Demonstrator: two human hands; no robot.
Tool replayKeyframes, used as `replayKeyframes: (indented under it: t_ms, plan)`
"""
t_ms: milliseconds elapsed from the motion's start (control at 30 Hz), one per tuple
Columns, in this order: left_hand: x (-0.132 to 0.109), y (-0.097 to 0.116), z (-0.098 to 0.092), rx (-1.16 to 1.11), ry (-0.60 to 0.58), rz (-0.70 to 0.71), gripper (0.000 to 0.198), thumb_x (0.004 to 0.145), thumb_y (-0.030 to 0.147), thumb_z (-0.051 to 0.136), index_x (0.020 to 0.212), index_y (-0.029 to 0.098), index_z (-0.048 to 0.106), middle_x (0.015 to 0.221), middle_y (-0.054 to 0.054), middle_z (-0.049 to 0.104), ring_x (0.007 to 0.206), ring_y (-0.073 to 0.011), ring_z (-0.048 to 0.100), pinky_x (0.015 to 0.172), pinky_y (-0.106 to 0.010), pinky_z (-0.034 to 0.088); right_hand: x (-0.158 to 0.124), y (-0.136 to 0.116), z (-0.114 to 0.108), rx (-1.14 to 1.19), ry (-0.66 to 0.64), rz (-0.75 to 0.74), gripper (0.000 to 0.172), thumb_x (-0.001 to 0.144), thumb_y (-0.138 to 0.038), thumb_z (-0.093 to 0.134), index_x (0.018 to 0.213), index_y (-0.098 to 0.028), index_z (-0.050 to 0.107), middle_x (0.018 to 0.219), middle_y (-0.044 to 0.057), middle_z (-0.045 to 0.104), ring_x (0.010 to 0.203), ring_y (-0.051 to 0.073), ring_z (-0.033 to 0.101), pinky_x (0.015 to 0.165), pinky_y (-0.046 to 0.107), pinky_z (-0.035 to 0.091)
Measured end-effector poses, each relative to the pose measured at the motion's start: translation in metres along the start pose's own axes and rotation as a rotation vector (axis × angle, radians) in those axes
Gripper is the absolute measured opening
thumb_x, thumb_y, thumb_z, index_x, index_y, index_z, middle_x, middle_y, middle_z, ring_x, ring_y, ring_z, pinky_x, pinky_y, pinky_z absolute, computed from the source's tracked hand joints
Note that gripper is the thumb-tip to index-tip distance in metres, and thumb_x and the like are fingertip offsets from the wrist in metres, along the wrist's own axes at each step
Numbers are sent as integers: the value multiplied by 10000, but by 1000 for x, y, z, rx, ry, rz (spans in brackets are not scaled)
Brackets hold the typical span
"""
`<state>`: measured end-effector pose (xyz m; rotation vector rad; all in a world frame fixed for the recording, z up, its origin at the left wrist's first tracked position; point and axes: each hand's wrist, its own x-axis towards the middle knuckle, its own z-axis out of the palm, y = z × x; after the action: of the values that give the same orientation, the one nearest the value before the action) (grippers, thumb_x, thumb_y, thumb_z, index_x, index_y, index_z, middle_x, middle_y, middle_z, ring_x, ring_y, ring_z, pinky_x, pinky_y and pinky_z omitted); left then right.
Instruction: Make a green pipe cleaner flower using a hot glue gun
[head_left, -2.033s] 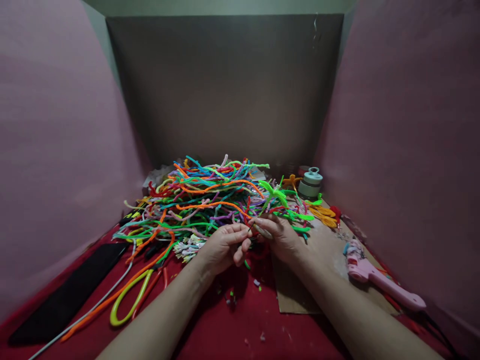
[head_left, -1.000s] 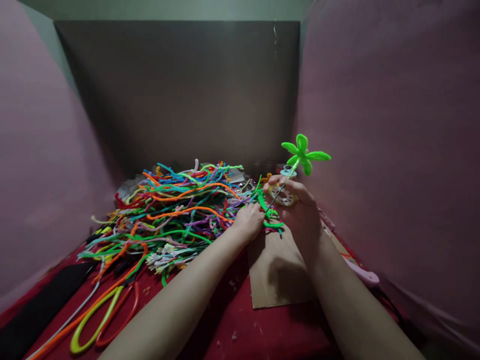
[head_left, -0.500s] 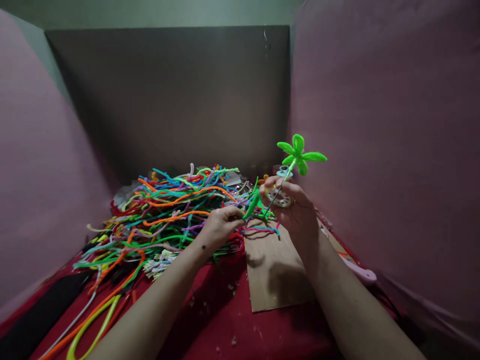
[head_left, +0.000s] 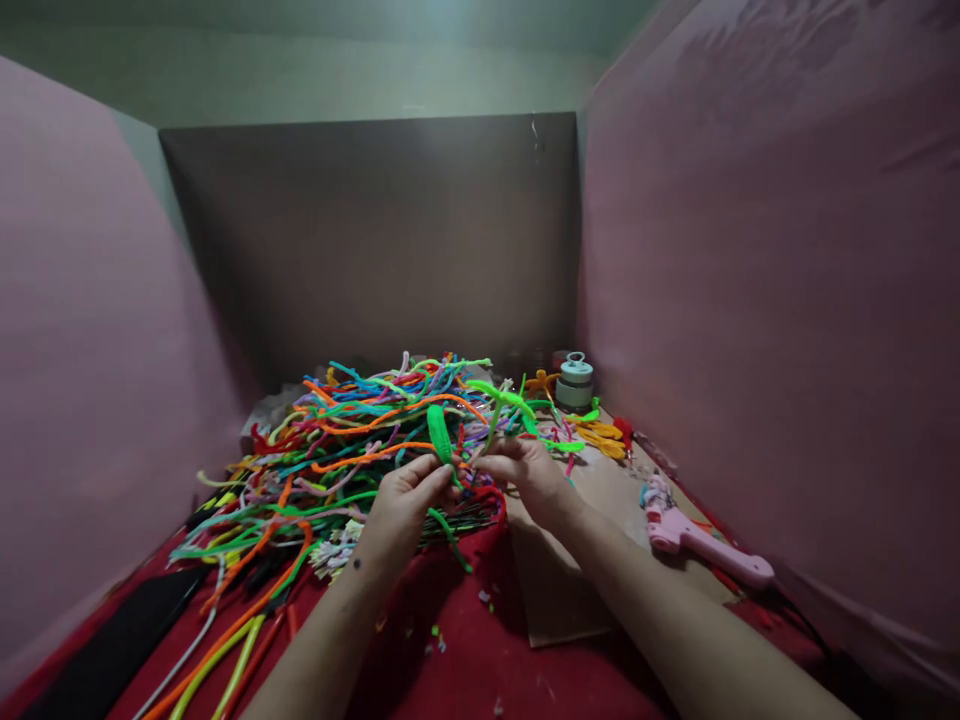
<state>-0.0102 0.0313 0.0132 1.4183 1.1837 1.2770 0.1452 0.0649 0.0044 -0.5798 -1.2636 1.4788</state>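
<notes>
Green flower at the right front of the fuzzy-stem pile, stem pinched in the right hand. Left hand closed on a green leaf, upright before the pile's near side. Cardboard right of pile; pink glue gun farther right of it. Lidded jar by the pile's far right.

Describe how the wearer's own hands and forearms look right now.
The left hand and right hand are ungloved. The left forearm and right forearm show no sleeve or watch. A small, round dark mark sits just behind the left hand.
</notes>
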Motion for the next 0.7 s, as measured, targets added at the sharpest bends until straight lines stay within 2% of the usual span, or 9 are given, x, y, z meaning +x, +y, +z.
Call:
replayKeyframes:
  t_ms: [200,400,600,700]
  plan:
    - [1,-12,-5,-2,-58,-34,196,719,266,632,873,158,684,677,7,621,617,-115,522,613,-216,413,2,18,2,-4,-21,-32,191,579,-315,735,554,-152,637,560,-22,552,591,120,489,656,286,385]
    - [1,-18,-6,-64,-12,-87,175,674,280,673,809,170,695,687,-1,641,565,-103,499,516,-195,389,0,22,0,-94,-40,-37,141,621,-276,687,567,-159,633,571,-27,553,571,106,462,605,262,372]
    - [-2,-17,-4,-84,16,-62,142,669,258,676,766,154,683,682,0,633,532,-84,472,502,-189,372,-2,24,0,-161,-47,-57,99,655,-255,654,618,-164,664,583,-16,563,601,127,486,614,270,392]
    - [-3,-17,-3,-90,1,-50,112,667,245,671,723,148,668,606,14,594,509,-83,449,486,-193,365,-2,23,0,-221,-44,-87,84,669,-211,621,611,-168,663,589,-17,563,596,125,476,610,267,383]
